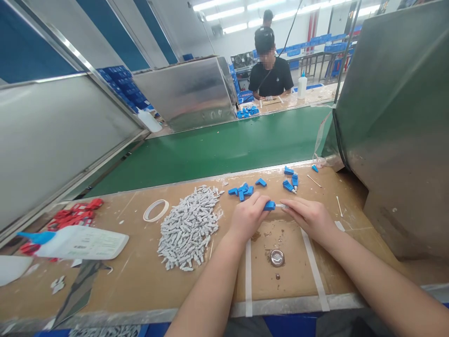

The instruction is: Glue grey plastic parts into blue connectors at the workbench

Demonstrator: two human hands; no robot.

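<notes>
My left hand point(248, 216) is closed around a blue plastic piece point(269, 206) above the cardboard-covered bench. Pinched in the fingertips of my right hand point(308, 216) is a small grey-white part point(280, 206), whose end meets the blue piece. Just beyond my hands lie several loose blue pieces point(242, 191), and another group of blue pieces point(289, 186) sits further right, some with a pale tip. Left of my left arm is a large heap of small grey parts point(191, 227). A small round metal dish point(277, 258) rests between my forearms, with brown liquid drops around it.
A white bottle with a blue cap point(80, 241) lies at left near red pieces point(75, 215) and a tape roll point(155, 210). Cotton swabs point(339, 206) lie at right. Beyond runs a green conveyor belt point(224, 145); a person point(270, 77) sits across it. A metal panel point(403, 131) stands right.
</notes>
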